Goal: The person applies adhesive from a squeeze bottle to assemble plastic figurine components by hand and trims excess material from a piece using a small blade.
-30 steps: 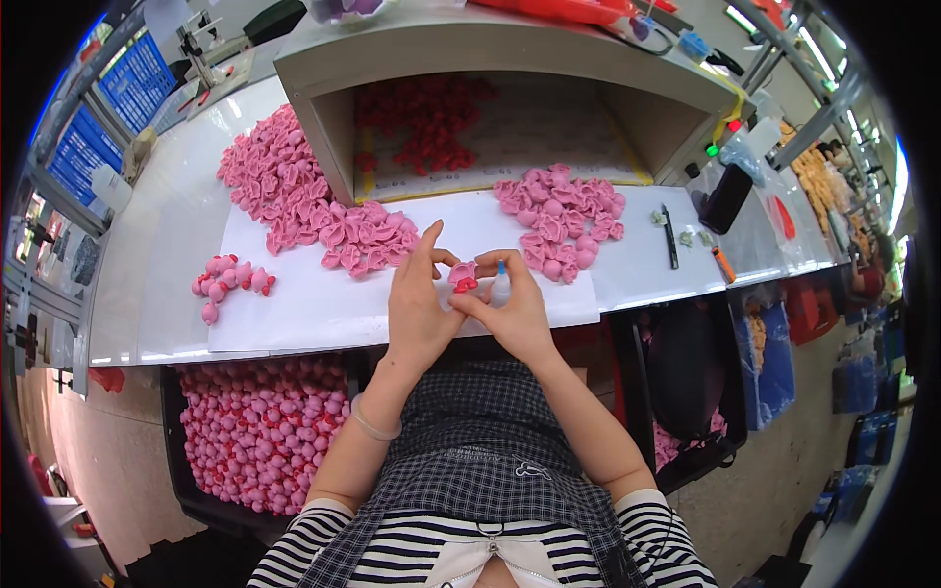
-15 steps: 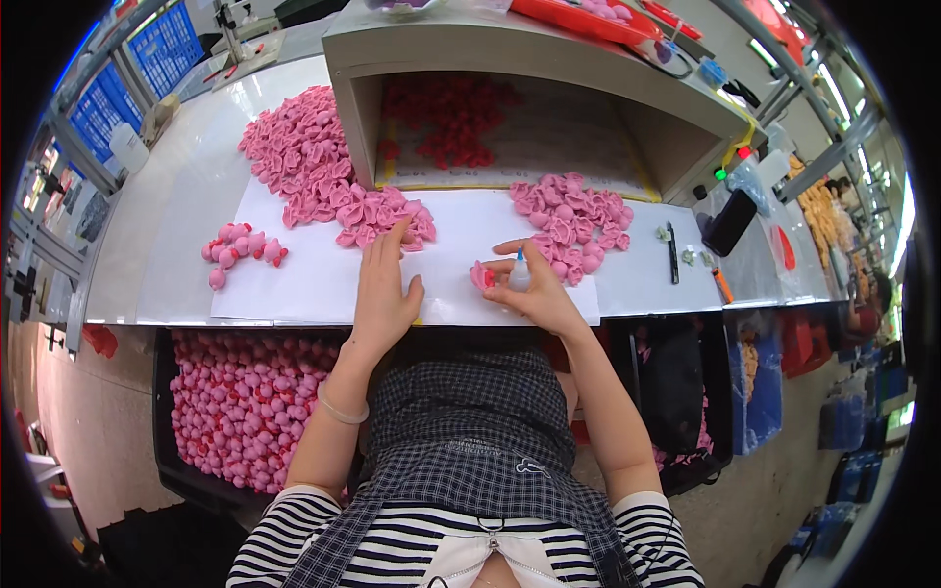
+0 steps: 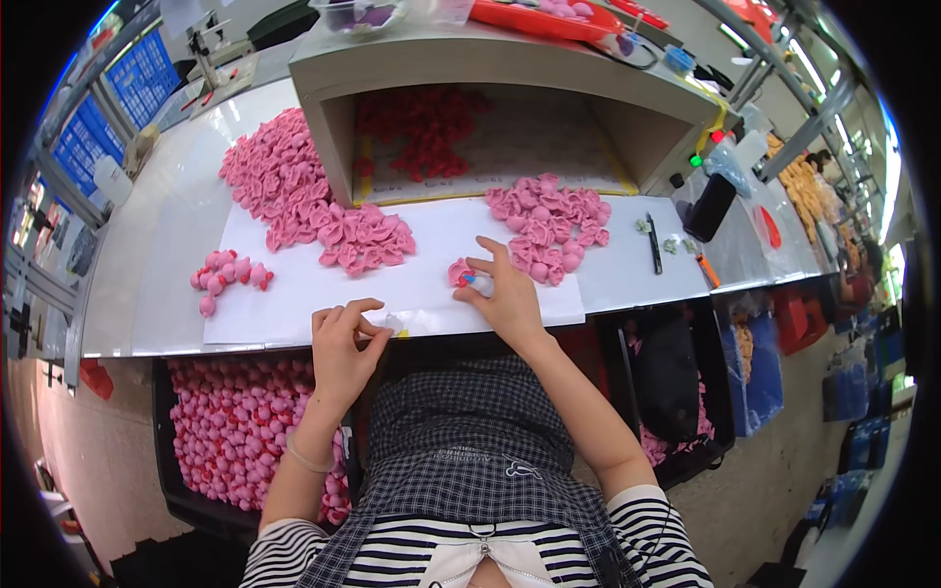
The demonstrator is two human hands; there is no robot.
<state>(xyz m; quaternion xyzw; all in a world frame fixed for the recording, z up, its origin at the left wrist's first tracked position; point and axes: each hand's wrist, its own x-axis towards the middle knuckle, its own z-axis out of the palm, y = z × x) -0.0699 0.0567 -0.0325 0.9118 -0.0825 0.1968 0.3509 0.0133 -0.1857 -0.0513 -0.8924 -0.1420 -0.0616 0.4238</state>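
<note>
A small whitish dropper bottle (image 3: pixel 481 285) is gripped by my right hand (image 3: pixel 510 299), tipped over so its blue nozzle points left. The nozzle is at a small pink and red soft piece (image 3: pixel 457 269); whether my fingers also touch that piece I cannot tell. My left hand (image 3: pixel 341 348) is near the table's front edge, thumb and forefinger apart with nothing visible between them. Beyond it spreads a large heap of pink ruffled pieces (image 3: pixel 284 186). A smaller heap of pink pieces (image 3: pixel 549 227) lies past my right hand.
Left on the white paper (image 3: pixel 294 318) sits a cluster of round pink pieces (image 3: pixel 221 276). A grey open-fronted box (image 3: pixel 490 69) stands behind, with darker pieces inside. Below the table is a bin of pink balls (image 3: pixel 230 431). A pen (image 3: pixel 654 245) and phone (image 3: pixel 710 208) lie right.
My left hand has drawn back from the large heap to the table's front edge. The dropper bottle has gone from upright to tipped, its nozzle at the pink piece. The view has shifted slightly.
</note>
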